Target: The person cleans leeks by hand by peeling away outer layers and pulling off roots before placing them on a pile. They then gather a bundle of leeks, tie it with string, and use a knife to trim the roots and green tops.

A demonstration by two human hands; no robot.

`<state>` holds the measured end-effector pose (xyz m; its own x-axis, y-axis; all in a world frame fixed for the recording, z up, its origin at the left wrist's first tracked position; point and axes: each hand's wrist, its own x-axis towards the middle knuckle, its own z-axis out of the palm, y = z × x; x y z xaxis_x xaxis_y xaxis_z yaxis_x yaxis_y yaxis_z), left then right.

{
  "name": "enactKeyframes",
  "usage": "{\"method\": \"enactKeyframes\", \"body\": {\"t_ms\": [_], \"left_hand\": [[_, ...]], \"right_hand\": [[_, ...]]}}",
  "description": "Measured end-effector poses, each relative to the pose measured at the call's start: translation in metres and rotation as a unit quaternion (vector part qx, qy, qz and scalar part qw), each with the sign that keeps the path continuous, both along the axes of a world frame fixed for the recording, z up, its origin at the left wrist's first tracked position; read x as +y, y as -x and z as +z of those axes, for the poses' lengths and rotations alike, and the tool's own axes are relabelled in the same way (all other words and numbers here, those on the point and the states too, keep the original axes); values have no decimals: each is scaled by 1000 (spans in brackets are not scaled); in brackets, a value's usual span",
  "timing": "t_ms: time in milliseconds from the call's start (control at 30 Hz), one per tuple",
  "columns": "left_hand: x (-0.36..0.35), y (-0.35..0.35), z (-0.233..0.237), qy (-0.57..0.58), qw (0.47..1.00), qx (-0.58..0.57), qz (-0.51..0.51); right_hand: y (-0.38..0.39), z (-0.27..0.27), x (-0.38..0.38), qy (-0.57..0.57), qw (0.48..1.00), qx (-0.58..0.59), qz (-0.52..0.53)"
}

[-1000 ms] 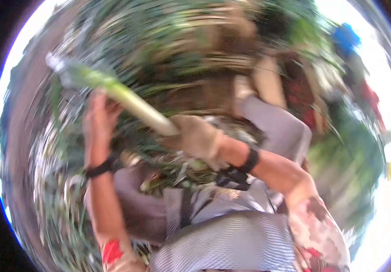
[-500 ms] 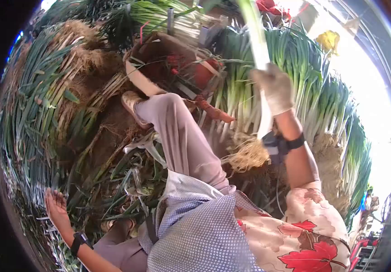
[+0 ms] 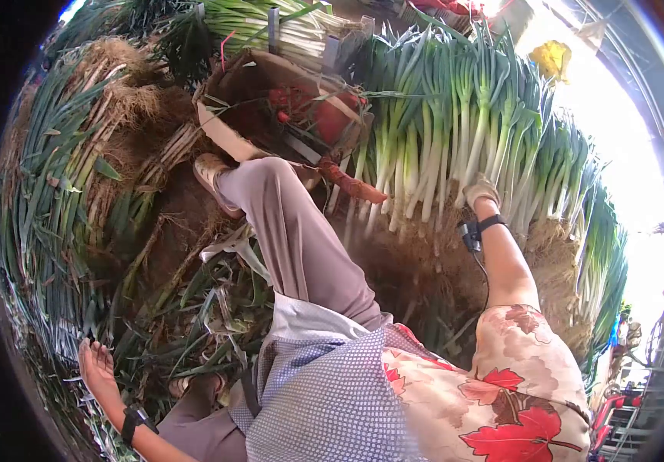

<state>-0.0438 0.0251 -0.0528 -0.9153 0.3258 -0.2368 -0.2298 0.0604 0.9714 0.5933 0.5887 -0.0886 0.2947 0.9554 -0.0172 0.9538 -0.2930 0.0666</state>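
The gloved right hand (image 3: 482,191) was at the leeks (image 3: 472,127).
They were in a row beside a box (image 3: 228,137); I couldn't tell if that hand gripped any. The left hand (image 3: 99,371) was empty.

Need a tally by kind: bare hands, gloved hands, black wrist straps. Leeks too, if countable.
Bare left hand: 1
Gloved right hand: 1
Black wrist straps: 2
Total: 4
Leeks excluded: too many overlap to count.

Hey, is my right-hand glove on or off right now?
On: a pale glove covers the right hand at the leeks, while the forearm shows bare skin.
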Motion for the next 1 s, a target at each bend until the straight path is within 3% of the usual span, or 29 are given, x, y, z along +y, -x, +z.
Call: {"method": "enactKeyframes", "body": {"t_ms": [200,300,333,400,467,500,533,600,667,800,833,900,933,1000], "left_hand": [[-2,-2,0,38,999,-11,25],[-2,-7,-1,43,999,-2,15],[-1,-8,-1,43,999,-2,12],[-1,-9,-1,47,999,-10,20],[-2,-8,2,48,998,-12,26],[-2,-9,3,48,998,-12,29],[-3,-10,4,48,998,-12,34],[-6,-15,7,31,999,-8,16],[-6,-23,12,26,1000,7,14],[-25,-25,0,21,999,20,25],[-40,-24,-5,15,998,28,47],[-18,-51,29,81,994,52,52],[-11,-58,32,64,987,65,131],[-22,-59,41,66,989,15,130]], "right_hand": [[6,-8,11,62,998,4,-26],[25,-5,0,-12,1000,-6,-24],[44,1,-9,16,999,8,-39],[91,21,-39,75,980,-126,135],[118,19,-51,27,952,-68,296],[135,23,-53,-48,954,132,265],[153,34,-54,-34,940,174,292],[209,84,-71,-21,903,230,362],[257,94,-80,-36,835,298,461],[365,127,-132,98,722,272,629],[393,119,-141,99,680,267,676],[454,91,-163,137,583,302,741],[482,85,-179,177,573,268,754],[537,61,-202,293,560,212,745]]}}
